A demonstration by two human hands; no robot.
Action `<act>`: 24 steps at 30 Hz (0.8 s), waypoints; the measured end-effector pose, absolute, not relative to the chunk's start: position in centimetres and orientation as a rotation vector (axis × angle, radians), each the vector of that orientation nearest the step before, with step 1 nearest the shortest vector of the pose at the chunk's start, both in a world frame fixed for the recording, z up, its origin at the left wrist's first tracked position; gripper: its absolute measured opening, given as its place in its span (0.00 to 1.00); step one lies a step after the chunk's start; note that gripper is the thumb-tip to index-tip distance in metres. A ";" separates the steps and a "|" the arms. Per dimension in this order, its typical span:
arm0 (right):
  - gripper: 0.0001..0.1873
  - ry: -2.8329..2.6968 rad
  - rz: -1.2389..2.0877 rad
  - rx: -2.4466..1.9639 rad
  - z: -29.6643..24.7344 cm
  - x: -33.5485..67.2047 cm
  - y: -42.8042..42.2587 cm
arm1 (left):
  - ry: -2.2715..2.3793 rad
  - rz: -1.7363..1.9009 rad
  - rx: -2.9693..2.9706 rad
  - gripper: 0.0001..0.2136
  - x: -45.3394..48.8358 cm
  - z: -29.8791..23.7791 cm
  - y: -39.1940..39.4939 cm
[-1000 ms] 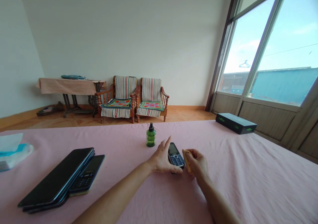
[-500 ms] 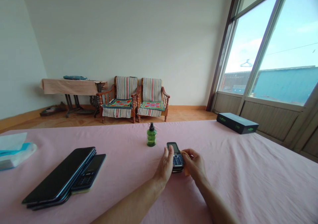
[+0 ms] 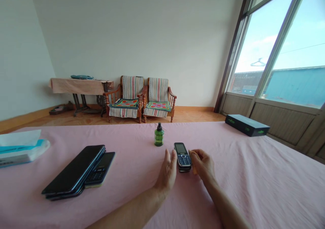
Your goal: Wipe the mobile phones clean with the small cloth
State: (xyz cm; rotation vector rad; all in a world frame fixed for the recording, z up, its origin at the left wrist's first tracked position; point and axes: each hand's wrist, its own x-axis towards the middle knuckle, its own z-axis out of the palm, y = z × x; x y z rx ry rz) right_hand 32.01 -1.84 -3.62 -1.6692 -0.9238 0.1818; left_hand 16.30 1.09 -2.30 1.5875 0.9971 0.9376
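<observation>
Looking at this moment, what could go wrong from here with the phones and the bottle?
The keypad phone tops a small stack between the left hand and the right hand; an uneven push might slide the layers apart.
The upright green bottle stands just beyond the left hand, so a forward sweep could tip it.
The pile of dark devices has offset layers that might slip if bumped.

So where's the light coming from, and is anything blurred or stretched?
Head view: daylight from the tall framed window; head view: stacked flat black devices at left look stretched; head view: the central black keypad phone shows keys too soft to read.
</observation>
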 end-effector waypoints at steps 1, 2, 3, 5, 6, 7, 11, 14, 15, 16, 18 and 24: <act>0.16 -0.911 0.145 -1.675 -3.5 32.1 -2.0 | 1.000 0.927 1.599 0.36 15.1 -2.4 1.0; 0.17 -0.899 0.109 -1.677 -3.2 32.2 -2.2 | 1.000 0.919 1.613 0.36 13.7 -2.5 0.9; 0.18 -0.888 0.070 -1.676 -2.8 32.2 -2.4 | 1.002 0.913 1.629 0.36 12.2 -2.6 0.8; 0.18 -0.890 -0.005 -1.655 -1.8 31.7 -2.8 | 1.006 0.933 1.763 0.34 9.2 -2.9 0.7; 0.18 -0.915 -0.033 -1.633 -1.2 31.2 -3.0 | 0.992 0.953 1.854 0.32 7.7 -3.0 0.7; 0.18 -0.956 -0.048 -1.603 -0.6 30.4 -3.1 | 0.967 0.982 1.919 0.29 6.4 -3.1 0.7; 0.12 -1.245 0.020 -1.493 1.0 25.5 -2.6 | 0.935 1.047 2.130 0.20 2.3 -2.4 1.7; 0.10 -1.440 0.113 -1.445 0.5 21.9 -1.4 | 0.979 1.145 2.317 0.17 0.4 -1.3 2.8; 0.09 -1.488 0.141 -1.436 0.0 21.1 -0.9 | 1.032 1.166 2.384 0.16 -0.1 -1.0 3.2; 0.09 -1.528 0.168 -1.431 -0.6 20.4 -0.5 | 1.068 1.187 2.407 0.16 -0.6 -0.6 3.5; 0.10 -1.563 0.204 -1.440 -1.8 19.7 0.2 | 1.158 1.217 2.446 0.16 -1.6 0.0 4.3; 0.12 -1.502 0.224 -1.530 -4.2 20.3 0.8 | 1.622 1.154 2.521 0.22 -5.5 1.9 6.9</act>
